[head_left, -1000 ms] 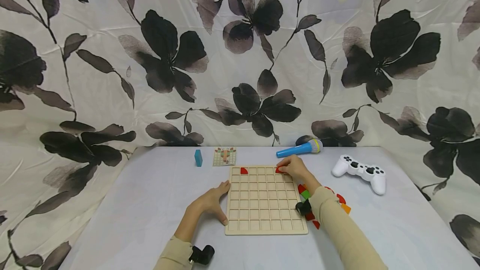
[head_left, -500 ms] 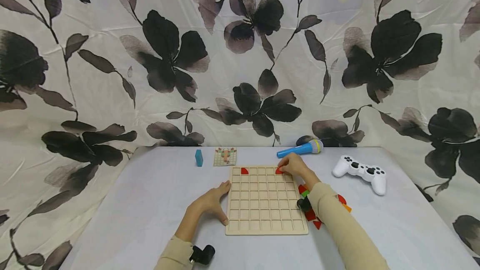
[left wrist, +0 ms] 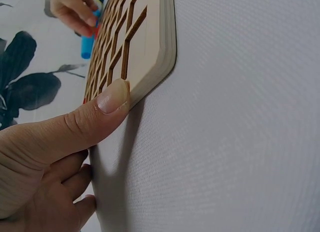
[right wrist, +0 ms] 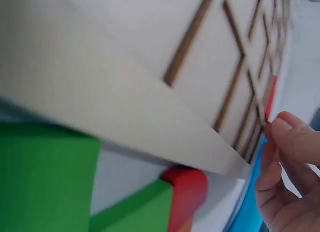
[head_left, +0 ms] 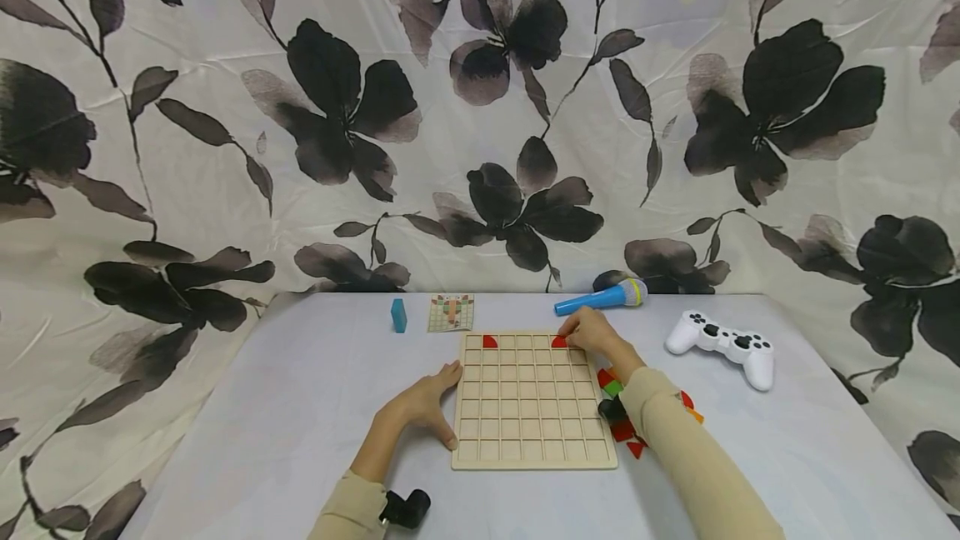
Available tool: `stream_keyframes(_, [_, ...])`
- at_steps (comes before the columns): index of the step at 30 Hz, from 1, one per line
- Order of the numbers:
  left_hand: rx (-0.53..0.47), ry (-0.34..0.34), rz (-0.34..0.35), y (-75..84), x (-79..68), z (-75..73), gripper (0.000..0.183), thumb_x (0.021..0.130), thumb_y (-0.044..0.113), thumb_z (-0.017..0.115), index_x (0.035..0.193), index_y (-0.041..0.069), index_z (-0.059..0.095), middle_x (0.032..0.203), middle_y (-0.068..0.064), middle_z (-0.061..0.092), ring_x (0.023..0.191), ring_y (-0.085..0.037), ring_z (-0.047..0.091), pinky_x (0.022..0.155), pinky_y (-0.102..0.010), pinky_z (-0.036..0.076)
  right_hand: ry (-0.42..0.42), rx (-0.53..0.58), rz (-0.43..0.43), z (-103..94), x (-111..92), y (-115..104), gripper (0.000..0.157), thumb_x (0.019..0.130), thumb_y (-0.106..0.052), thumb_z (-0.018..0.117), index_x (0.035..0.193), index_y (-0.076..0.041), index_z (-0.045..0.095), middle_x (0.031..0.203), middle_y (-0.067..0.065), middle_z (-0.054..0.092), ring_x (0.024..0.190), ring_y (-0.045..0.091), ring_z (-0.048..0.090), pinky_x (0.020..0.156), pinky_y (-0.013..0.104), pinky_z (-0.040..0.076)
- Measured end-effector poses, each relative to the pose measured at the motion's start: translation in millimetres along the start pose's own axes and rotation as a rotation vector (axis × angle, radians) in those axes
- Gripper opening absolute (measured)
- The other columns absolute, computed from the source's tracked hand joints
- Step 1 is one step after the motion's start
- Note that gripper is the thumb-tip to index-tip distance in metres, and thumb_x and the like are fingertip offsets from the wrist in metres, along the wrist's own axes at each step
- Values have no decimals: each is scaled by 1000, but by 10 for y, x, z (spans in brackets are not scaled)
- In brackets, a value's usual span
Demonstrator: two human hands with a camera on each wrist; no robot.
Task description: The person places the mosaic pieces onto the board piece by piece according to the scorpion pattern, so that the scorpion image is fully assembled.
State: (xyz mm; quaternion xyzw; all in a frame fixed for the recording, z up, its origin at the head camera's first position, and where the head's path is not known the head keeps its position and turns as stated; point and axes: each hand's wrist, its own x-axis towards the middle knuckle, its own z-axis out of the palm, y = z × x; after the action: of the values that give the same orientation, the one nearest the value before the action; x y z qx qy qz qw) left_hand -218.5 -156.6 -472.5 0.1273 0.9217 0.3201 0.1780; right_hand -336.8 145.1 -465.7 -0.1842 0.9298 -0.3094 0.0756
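Note:
A square wooden grid board (head_left: 525, 407) lies flat in the middle of the table. Against its left edge rests my left hand (head_left: 417, 407), thumb near the lower corner and fingers farther up. In the left wrist view the thumb (left wrist: 75, 124) touches the board's rim. At the far right of the top row, my right hand (head_left: 594, 335) pinches a red quarter-round block (head_left: 558, 342) lying in a cell. Thumb and finger meet at its edge in the right wrist view, beside the red block (right wrist: 271, 99). Another red quarter-round block (head_left: 490, 342) sits in the top row farther left.
Several red, green (head_left: 612, 388) and orange blocks lie right of the board, partly under the right sleeve (head_left: 682, 448). Behind are a patterned card (head_left: 451, 313), a blue block (head_left: 399, 316) and a blue toy microphone (head_left: 600, 298). A white game controller (head_left: 720, 346) lies at right.
My right fingers have shifted slightly to the right, and more of the red block shows beside them. The left hand stays against the board.

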Motion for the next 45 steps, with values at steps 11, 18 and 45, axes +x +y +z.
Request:
stream_keyframes(11, [4, -4, 4, -3, 10, -4, 115, 48, 11, 93, 144, -3, 31, 153, -20, 22, 141, -35, 19, 113, -51, 21, -47, 35, -20, -267, -506, 161, 29, 83, 1, 62, 110, 11, 62, 96, 20, 66, 89, 33, 62, 75, 40, 55])
stream_keyframes(18, [9, -5, 6, -17, 6, 0, 116, 48, 13, 93, 144, -3, 31, 153, -21, 22, 141, -35, 19, 113, -51, 20, -134, 35, 25, -260, -764, 276, 34, 78, -3, 72, 109, 8, 63, 95, 14, 65, 85, 25, 58, 74, 39, 53])
stream_keyframes(45, [-8, 1, 9, -13, -2, -4, 115, 48, 11, 93, 144, -4, 31, 153, -21, 22, 141, -35, 19, 114, -52, 18, -112, 105, 93, -123, -678, 184, 24, 67, 5, 73, 88, 6, 63, 78, 9, 61, 71, 17, 53, 64, 29, 49])
